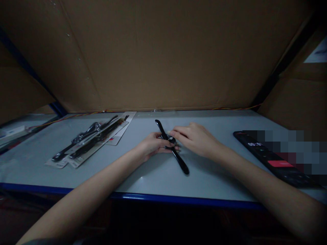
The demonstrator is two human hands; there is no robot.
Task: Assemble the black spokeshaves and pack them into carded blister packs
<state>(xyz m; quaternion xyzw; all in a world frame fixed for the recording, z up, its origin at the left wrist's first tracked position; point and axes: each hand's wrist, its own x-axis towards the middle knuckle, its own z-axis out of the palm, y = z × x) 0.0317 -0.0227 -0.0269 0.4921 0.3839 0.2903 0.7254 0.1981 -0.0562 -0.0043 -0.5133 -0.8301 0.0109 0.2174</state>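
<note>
Barely visible mid-length, black strap, left grip clamped on it, right grip over it, closure unclear

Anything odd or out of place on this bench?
Yes, mainly the carded blister packs: they overlap and lie skewed on the bench rather than squared up. A thin coloured wire also runs loose along the back edge, and part of the phone at right is pixelated.

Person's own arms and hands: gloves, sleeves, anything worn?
The left hand and right hand are bare and ungloved, with no rings or watch visible. Both bare forearms, left forearm and right forearm, show no sleeves, cables or markings. A dark grey fabric edge may be a sleeve; cannot tell.
</note>
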